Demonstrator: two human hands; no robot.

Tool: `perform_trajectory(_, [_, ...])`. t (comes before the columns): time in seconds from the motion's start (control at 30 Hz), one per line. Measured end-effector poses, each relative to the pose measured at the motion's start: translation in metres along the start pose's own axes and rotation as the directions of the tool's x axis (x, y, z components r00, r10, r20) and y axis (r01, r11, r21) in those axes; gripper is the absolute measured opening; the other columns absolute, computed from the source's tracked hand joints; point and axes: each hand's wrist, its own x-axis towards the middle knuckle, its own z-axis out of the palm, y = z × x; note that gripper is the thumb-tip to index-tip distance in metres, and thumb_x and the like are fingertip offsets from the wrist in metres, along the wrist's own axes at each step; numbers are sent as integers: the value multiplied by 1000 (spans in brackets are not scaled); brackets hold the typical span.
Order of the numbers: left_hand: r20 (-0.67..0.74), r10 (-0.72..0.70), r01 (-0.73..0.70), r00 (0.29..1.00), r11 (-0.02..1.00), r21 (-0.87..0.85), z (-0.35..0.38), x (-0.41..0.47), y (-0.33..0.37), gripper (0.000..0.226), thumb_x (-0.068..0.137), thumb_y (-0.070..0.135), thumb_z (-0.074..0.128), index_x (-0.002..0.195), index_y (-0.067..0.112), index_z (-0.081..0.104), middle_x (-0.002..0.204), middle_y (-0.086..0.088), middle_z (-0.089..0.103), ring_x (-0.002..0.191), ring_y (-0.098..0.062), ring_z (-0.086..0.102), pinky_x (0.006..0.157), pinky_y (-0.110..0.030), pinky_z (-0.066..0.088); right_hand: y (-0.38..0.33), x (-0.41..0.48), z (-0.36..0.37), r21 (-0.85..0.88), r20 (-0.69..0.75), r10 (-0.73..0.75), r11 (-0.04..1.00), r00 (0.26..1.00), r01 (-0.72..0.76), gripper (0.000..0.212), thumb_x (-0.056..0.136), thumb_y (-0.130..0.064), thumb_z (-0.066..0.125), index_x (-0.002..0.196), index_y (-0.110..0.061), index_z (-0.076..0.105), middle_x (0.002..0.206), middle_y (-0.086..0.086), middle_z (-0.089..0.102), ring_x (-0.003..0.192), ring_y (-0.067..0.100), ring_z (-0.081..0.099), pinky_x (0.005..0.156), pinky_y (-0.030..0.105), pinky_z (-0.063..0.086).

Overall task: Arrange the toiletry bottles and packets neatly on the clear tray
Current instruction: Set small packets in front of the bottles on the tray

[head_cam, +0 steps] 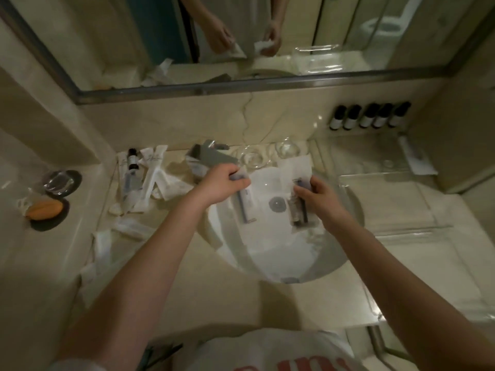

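Both grips are working over the sink point(267, 253), mid table point(308, 303). Left grip point(225, 183) is pinching the top of a clear film packet point(245, 207) with a slim dark tube inside; the packet is hanging into the basin. Right grip point(318, 194) is grasping a second clear packet point(298, 212) with dark contents and crinkly film, also over the basin.

Clear tray point(388, 202) is sitting on the table's right side, just beside the sink rim. It's flat, glossy and rectangular with raised edges. Open floor is showing across its front and middle, and one white packet point(415, 159) is lying at its back right corner.

Five dark bottles point(371, 117) with white labels are standing in a row at the table's back edge, right end. A loose pile of white paper packets point(152, 178) plus one small dark bottle point(131, 159) is crowding the table left of the sink, near the grey faucet point(211, 156). Glass tumblers point(251, 158) are standing at the back edge between faucet and tray. Orange soap point(44, 210) is resting on a dark round dish, far left.
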Motion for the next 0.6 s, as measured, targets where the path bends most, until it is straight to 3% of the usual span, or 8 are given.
perform_trajectory(0.07, [17, 43, -43, 999, 999, 12, 14, 17, 20, 38, 84, 23, 65, 62, 16, 34, 61, 3, 31, 57, -12, 33, 55, -28, 23, -1, 4, -26, 2, -52, -9, 1000, 999, 9, 5, 89, -9, 59, 92, -12, 62, 76, -1, 62, 65, 4, 57, 60, 15, 46])
perform_trajectory(0.2, [40, 101, -102, 994, 994, 27, 41, 50, 57, 34, 83, 21, 66, 65, 13, 38, 64, 0, 31, 60, -14, 33, 56, -29, 24, 2, 20, -75, 17, -142, 10, 1000, 990, -8, 3, 88, -11, 59, 87, -13, 61, 78, 2, 62, 71, 14, 56, 66, 27, 44])
perform_trajectory(0.33, [61, 131, -133, 989, 990, 35, 70, 82, 91, 24, 84, 22, 65, 72, 9, 48, 65, -1, 37, 64, -16, 38, 55, -29, 27, 9, 45, -119, 121, -240, 66, 992, 969, -37, 20, 89, -7, 58, 108, -7, 61, 97, 7, 65, 84, 18, 62, 69, 25, 50])
perform_trajectory(0.47, [98, 153, -158, 983, 986, 45, 93, 112, 117, 23, 84, 23, 64, 74, 9, 49, 72, -6, 40, 67, -16, 40, 55, -27, 28, 8, 70, -156, 193, -305, 92, 981, 948, -33, 22, 89, -5, 58, 111, -10, 59, 98, 5, 63, 86, 16, 61, 67, 22, 48])
perform_trajectory(0.6, [108, 130, -138, 986, 988, 76, 106, 137, 133, 33, 85, 23, 64, 64, 14, 39, 64, 2, 36, 61, -12, 37, 53, -25, 27, -2, 102, -184, 53, -321, -20, 998, 947, 40, 18, 86, -6, 62, 101, -16, 59, 97, 4, 64, 88, 20, 61, 73, 28, 50])
